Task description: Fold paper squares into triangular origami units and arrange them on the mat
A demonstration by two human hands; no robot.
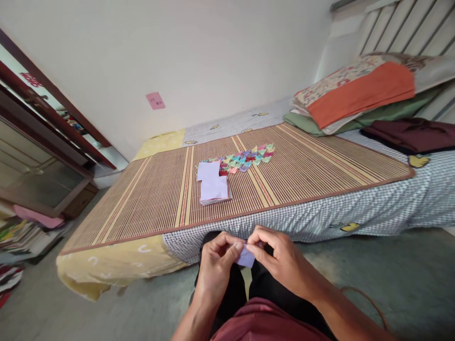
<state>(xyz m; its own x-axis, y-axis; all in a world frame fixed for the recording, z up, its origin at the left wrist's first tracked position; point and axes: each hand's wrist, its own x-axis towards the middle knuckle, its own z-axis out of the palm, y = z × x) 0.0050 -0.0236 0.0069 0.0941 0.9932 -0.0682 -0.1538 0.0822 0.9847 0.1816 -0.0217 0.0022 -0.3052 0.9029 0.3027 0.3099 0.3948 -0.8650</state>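
Fingertips of both hands are closed in a pinch: my left hand (221, 255) and right hand (277, 248) grip a small lilac paper (246, 257) by its upper edge, above my lap, in front of the near edge of the bed (309, 222). It looks creased and, I judge, partly folded. Towards the near edge of the straw mat (149, 194) lies a stack of paper (214, 189), flat and apparently unfolded; a pale sheet (208, 170) overlaps its far left corner. Beyond, colourful folded pieces (245, 160) sit in rows slanting towards the far edge, seemingly finished. Pillows (359, 97) cover the mat's far right corner.
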